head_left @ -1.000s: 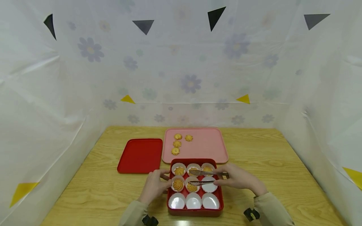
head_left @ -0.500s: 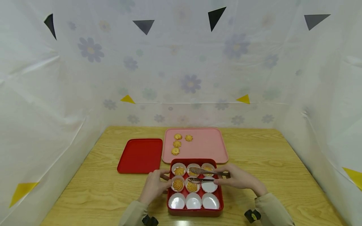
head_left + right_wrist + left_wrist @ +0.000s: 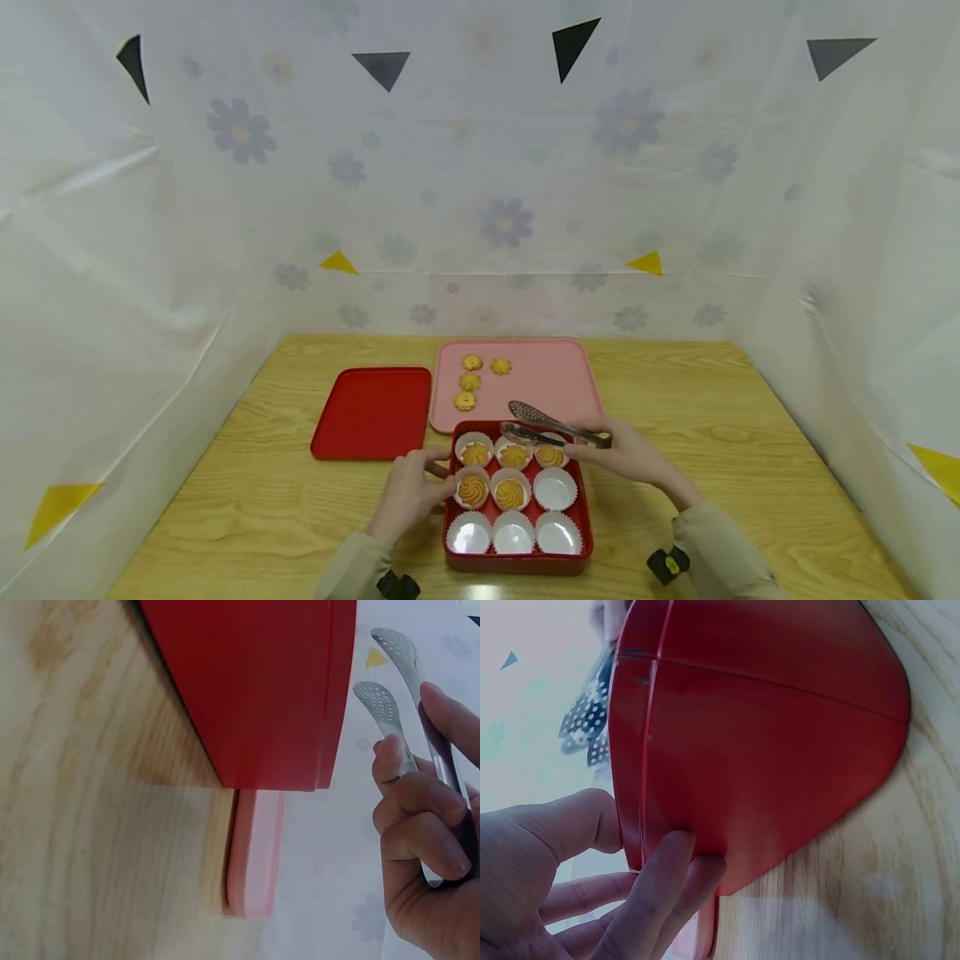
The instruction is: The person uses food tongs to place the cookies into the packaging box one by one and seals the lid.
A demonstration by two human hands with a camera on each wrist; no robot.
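Over the far end of the deep red box (image 3: pixel 517 565), my silver metal tongs (image 3: pixel 557 423) slant away from me.

My right hand (image 3: pixel 628 454) holds the tongs, thumb on one arm and fingers curled on the other; their tips stand apart with nothing between. The tongs' long line runs from my hand, on the right, to the tips, which point left and away from me. The four small golden flower-shaped cookies (image 3: pixel 465 402) lie past the box on the flat pink tray (image 3: pixel 551 383), more to the left. My left hand (image 3: pixel 412 492) is nearer to them, but it grips the box's left side.
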